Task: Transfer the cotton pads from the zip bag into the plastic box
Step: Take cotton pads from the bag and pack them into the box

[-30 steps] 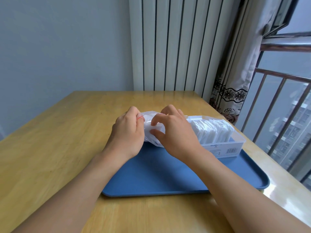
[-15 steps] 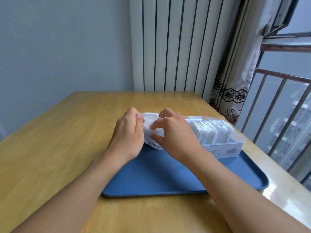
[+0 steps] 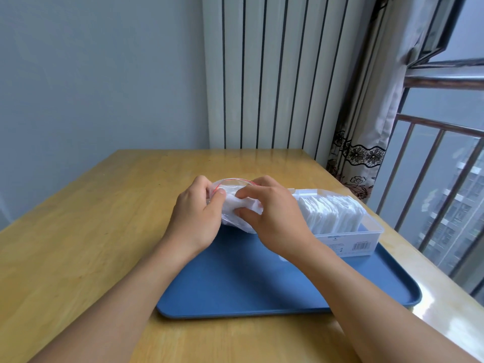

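Observation:
A clear zip bag (image 3: 230, 188) with a red seal line is held above the far left part of the blue tray (image 3: 262, 289). My left hand (image 3: 195, 216) grips the bag's left side at its open mouth. My right hand (image 3: 272, 216) pinches a bunch of white cotton pads (image 3: 242, 205) at the bag's mouth, between thumb and fingers. A clear plastic box (image 3: 366, 237) stands on the tray's right side, with a row of white cotton pads (image 3: 332, 214) upright inside it. The bag's lower part is hidden behind my hands.
The tray lies on a wooden table (image 3: 78, 244). A white radiator (image 3: 275, 74) stands behind the table's far edge. A patterned curtain (image 3: 361, 142) and a window railing (image 3: 445, 179) run along the right side.
The bag's mouth has opened wider between my hands. My right thumb and fingers have closed on the pads at the opening and drawn them a little toward the right.

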`<state>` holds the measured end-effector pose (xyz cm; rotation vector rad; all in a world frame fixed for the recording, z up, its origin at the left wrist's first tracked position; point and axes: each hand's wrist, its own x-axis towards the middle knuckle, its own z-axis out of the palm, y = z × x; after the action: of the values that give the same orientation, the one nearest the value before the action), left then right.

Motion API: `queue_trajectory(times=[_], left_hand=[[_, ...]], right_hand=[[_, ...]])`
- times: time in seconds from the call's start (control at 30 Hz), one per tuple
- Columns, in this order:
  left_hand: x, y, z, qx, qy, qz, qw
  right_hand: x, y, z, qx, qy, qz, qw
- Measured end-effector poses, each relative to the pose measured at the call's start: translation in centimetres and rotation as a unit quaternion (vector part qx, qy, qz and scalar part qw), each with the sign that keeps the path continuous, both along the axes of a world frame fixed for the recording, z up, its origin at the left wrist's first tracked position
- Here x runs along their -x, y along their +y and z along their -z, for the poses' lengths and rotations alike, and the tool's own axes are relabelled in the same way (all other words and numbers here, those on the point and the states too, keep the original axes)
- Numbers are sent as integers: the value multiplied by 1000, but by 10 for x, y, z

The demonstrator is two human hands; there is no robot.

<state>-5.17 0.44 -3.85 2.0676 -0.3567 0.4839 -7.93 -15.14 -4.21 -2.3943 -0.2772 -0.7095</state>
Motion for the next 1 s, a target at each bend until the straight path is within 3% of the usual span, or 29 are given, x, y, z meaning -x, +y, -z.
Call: queue_trajectory(times=[0.13,0.27,0.4,0.5,0.6,0.67,1.0], left_hand=[[-9,6,0,38,33,-33,998],[-12,8,2,56,61,-16,996],[6,7,-6,64,51,98,992],[16,6,-14,104,14,191,976],[25,0,-17,172,35,233,957],[28,-4,-16,167,39,234,957],[35,-9,-13,136,-1,268,954]], right_hand=[[2,-3,-11,-213,4,-63,975],[9,-19,-32,-414,39,-156,896],[12,-30,-43,-523,97,-190,826],[16,-24,-43,-510,141,-229,817],[22,-9,-38,-430,181,-265,844],[26,2,-34,-385,190,-277,860],[31,11,-33,-384,114,-194,895]])
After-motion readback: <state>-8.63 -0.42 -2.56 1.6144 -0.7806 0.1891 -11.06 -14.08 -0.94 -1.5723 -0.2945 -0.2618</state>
